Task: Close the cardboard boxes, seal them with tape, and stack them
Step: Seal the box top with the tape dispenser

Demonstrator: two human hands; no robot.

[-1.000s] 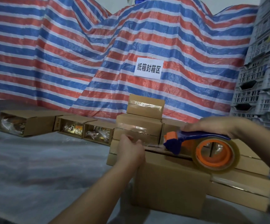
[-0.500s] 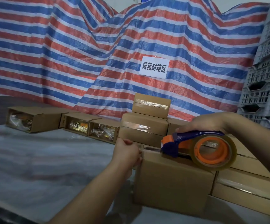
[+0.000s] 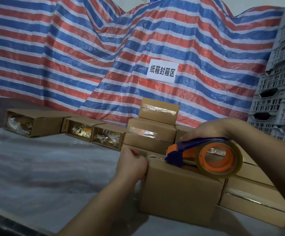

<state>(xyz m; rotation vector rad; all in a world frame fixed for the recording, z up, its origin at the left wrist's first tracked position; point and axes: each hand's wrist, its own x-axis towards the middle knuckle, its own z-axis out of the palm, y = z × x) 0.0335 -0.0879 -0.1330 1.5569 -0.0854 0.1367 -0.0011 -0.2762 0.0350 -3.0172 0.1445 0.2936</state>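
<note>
1. The left hand (image 3: 132,165) is curled against the near-left top corner of the front box (image 3: 181,189), where half a second ago it sat a little further left of that corner; it looks to pinch the tape end down over the edge, though the tape itself is too clear to make out there.
2. The right hand (image 3: 211,129) grasps the blue handle of the tape dispenser (image 3: 204,154), as it did before.
3. The dispenser's blue head now touches the top seam of the front box, about where it stood half a second ago; a second ago it hung just above the box.
4. The roll (image 3: 219,160) rests over the box's right top edge.
5. The front box stands on the table (image 3: 44,167), touching the sealed boxes behind it and to its right.
6. The stack (image 3: 153,126) of sealed boxes behind is unchanged, as are the three open boxes (image 3: 94,132) at the left.
7. The striped tarp (image 3: 70,57) and its sign (image 3: 162,71) sit lower in view than before.
</note>
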